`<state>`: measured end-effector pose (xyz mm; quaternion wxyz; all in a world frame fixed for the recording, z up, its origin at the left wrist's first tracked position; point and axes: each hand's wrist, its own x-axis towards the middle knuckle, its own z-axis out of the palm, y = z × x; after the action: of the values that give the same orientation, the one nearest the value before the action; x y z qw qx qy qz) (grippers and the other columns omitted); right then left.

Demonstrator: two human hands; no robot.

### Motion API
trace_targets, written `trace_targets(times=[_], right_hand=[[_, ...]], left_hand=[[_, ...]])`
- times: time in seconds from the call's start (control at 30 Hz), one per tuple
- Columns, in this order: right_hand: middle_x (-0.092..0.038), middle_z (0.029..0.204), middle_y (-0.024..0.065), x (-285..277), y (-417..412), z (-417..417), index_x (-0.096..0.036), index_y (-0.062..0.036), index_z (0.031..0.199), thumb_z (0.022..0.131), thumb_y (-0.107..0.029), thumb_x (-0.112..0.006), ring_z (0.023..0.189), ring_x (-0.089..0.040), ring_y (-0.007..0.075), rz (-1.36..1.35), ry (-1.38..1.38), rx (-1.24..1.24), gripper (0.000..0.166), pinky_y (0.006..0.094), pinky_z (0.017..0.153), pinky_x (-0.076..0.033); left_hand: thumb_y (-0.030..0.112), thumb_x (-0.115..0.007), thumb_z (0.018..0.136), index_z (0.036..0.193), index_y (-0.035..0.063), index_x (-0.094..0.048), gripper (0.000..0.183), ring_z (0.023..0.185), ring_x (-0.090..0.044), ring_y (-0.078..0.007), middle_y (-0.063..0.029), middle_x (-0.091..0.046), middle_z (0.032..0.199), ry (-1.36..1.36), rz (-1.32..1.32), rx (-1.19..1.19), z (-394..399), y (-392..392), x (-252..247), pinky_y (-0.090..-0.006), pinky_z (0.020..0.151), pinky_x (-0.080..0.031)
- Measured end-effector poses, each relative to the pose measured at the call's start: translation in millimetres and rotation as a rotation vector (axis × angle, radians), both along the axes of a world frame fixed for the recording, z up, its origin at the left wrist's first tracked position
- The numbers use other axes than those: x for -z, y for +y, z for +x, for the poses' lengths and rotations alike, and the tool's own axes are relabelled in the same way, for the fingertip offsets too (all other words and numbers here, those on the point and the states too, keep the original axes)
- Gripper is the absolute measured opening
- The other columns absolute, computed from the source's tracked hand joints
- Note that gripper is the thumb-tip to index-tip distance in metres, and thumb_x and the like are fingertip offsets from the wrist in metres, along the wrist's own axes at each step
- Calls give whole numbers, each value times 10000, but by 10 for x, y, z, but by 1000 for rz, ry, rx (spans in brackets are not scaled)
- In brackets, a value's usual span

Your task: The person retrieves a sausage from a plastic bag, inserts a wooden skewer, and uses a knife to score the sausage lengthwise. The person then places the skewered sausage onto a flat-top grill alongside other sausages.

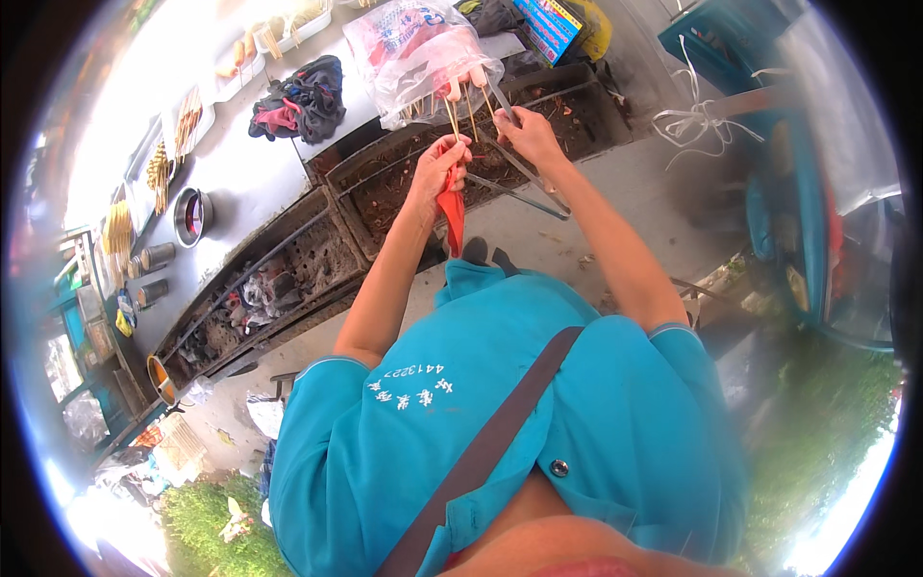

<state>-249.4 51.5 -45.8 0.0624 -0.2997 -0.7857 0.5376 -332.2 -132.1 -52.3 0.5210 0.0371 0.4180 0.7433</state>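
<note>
My left hand (438, 172) grips the wooden stick of a skewered sausage (453, 90), and a red plastic strip or bag (452, 216) hangs from the same fingers. In my right hand (530, 137) is a pair of long metal tongs (537, 180), its two arms spread and its bend toward me. The sausage tops lie at the mouth of a clear plastic bag (404, 65) bearing print. Pinkish food shows through the bag. Several more skewer sticks (471, 119) poke out of it, close to both hands.
Below the bag runs a metal charcoal grill trough (389, 195), with ashy coals (270, 292) at its left. A dark crumpled cloth (306, 101), a metal bowl (193, 216) and trays of skewers (189, 119) stand on the counter (252, 169). White string (696, 119) hangs at right.
</note>
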Motion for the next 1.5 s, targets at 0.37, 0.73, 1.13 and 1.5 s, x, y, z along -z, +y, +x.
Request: trace_targets(times=[0.37,0.73,1.13,1.5], right_hand=[[-597,704,9,-514,-192,1078,-607,1,927,869,-170,-607,530,-476,51,-277,73,-72,180,223,471,-395],[-629,698,100,-795,-343,1894,-589,2,933,845,-209,-599,597,-578,174,135,16,-80,229,320,560,-441],[-505,686,-24,-1063,-461,2076,-512,-5,1038,935,-146,-478,412,-313,6,-1134,179,-3,178,169,380,-283],[-415,609,-47,-1088,-675,1989,-480,-8,1017,956,-151,-404,395,-286,17,-1205,205,-50,173,171,362,-261]], left_hand=[[198,-557,921,974,11,-611,201,604,-498,-42,-40,-640,813,500,-24,115,1299,114,-345,-187,527,-366],[269,-605,885,902,-3,-651,276,579,-558,-94,-44,-637,675,869,-293,-95,1428,479,-557,-259,541,-438],[118,-550,905,982,37,-607,126,591,-505,-41,-20,-615,770,283,64,-165,1476,215,-504,-169,513,-402],[120,-474,927,944,135,-483,25,547,-510,-104,-92,-605,817,-373,354,-226,1366,158,-297,-209,375,-376]])
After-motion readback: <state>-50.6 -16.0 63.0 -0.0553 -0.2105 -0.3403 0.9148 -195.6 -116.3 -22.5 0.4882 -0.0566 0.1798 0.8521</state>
